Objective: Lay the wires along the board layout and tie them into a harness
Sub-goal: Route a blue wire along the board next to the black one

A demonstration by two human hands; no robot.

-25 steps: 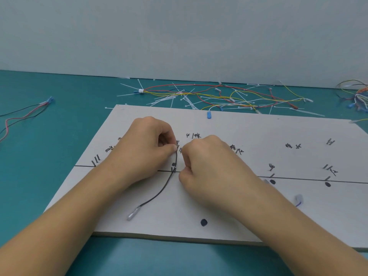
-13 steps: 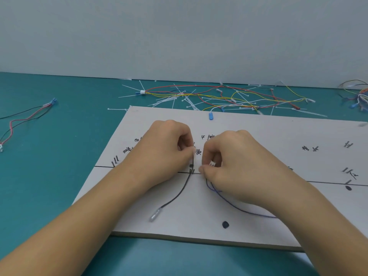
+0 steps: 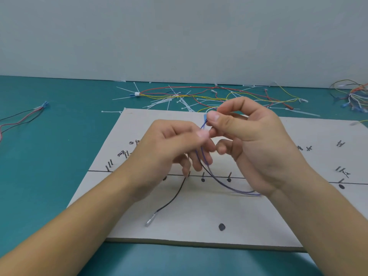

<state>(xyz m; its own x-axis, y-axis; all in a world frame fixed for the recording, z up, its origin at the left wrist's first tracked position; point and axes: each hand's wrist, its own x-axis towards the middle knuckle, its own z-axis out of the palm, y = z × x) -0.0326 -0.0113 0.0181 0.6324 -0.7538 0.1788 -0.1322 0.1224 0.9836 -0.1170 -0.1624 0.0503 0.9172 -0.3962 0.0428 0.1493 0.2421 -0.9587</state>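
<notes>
A single wide-angle view, worn on the person's head, looks forward and down from just above the near edge of the board [image 3: 189, 220]. It sits close, so the left hand [image 3: 173, 144] and right hand [image 3: 249, 140] fill the centre. It faces the far wall [image 3: 179, 36], and the teal table [image 3: 49, 166] spreads to both sides.

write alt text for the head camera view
The left hand and right hand pinch a thin purple wire above a grey layout board. A black wire lies on the board; loose wires and cable ties lie scattered behind it.
</notes>
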